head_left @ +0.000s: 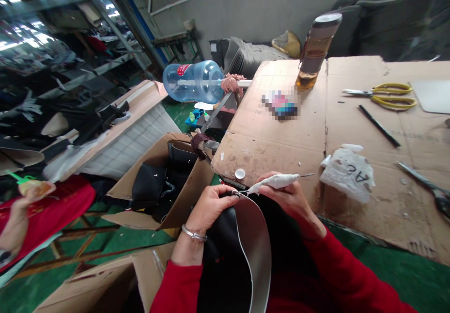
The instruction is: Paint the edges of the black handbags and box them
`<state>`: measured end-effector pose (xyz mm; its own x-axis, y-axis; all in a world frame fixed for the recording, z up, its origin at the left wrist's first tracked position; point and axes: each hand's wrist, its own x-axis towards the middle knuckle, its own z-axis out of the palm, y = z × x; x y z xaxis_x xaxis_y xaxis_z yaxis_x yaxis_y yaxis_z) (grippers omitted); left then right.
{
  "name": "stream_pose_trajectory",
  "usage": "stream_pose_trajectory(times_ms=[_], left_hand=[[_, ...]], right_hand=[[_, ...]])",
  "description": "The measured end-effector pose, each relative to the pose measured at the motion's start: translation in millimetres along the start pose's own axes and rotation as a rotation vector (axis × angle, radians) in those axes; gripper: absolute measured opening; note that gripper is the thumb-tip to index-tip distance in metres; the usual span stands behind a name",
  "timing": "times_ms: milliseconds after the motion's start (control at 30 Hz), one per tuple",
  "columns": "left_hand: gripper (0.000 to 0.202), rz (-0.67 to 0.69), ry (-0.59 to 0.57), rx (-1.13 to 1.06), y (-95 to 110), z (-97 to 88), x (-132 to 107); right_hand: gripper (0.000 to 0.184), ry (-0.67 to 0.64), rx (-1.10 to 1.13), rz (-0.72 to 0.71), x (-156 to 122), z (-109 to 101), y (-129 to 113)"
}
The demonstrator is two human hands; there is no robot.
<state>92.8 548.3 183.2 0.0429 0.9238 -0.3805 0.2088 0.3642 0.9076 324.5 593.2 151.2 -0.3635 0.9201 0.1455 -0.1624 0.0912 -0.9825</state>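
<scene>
My left hand [211, 207], a metal bangle on its wrist, pinches the upper edge of a black leather-like piece [220, 238]. The piece curves down over my lap, and its pale inner side [255, 242] faces right. In my right hand [286, 198] is a thin metal-tipped tool with a white-wrapped handle [279, 181]. Its tip points left and meets the edge beside my left fingertips, where a small metal bit shows. A thin metal rod sticks out of the handle's other end. Both hands are just off the table's near edge.
On the cardboard-covered table [260, 139] lie yellow-handled scissors [393, 96], black-handled scissors [422, 182], a black pen [379, 125], a marked plastic bag [348, 175] and a drink bottle [318, 46]. A carton [191, 186] of black bags stands left. Another person's hand [30, 196] shows far left.
</scene>
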Motion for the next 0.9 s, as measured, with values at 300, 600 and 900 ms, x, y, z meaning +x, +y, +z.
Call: stream_pose_trajectory(times_ms=[300, 600, 900], left_hand=[[0.020, 0.041, -0.033, 0.002, -4, 1.1, -2], [0.019, 0.040, -0.027, -0.060, 1, 9.3, -5], [0.007, 0.032, 0.051, -0.059, -7, 28.9, -6]], right_hand=[[0.025, -0.054, 0.021, -0.033, 1, 0, -1], [0.027, -0.055, 0.057, 0.016, 1, -1, 0], [0.027, -0.009, 0.119, 0.040, -2, -6, 7]])
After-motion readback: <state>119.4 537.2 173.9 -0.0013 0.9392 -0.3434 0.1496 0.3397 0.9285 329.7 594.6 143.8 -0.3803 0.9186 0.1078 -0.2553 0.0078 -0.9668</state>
